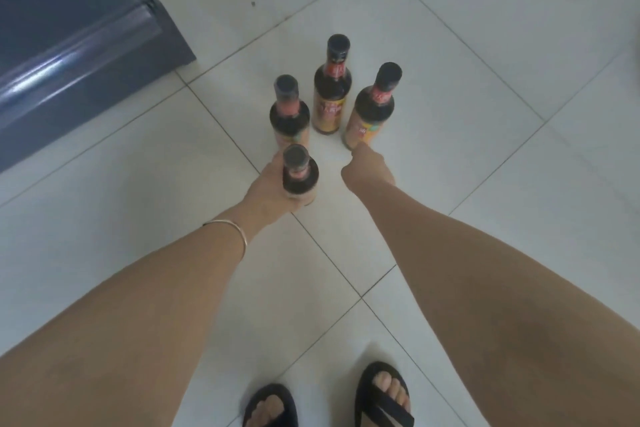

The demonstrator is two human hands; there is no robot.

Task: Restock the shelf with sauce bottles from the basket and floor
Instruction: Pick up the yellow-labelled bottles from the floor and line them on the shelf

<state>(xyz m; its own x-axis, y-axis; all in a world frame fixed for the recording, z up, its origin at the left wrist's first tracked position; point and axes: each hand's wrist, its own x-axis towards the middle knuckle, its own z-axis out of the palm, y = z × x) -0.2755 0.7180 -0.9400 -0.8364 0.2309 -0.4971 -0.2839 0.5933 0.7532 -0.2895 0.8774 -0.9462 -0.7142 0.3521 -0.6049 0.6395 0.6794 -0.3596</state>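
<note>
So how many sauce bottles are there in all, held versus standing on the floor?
Bottle held in the left hand: 1, the held bottle
Bottles standing on the floor: 3, the left bottle, the middle bottle, the right bottle
Bottle in the right hand: 0
Total: 4 bottles

Left hand [268,189] gripping — right hand [367,168] (curled) reaching.

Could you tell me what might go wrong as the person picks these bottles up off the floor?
1. The right hand reaches for the right bottle; a bump could topple it into the two bottles standing close by.
2. The left hand grips the held bottle alone; a slip over the hard tiled floor may break it.
</note>
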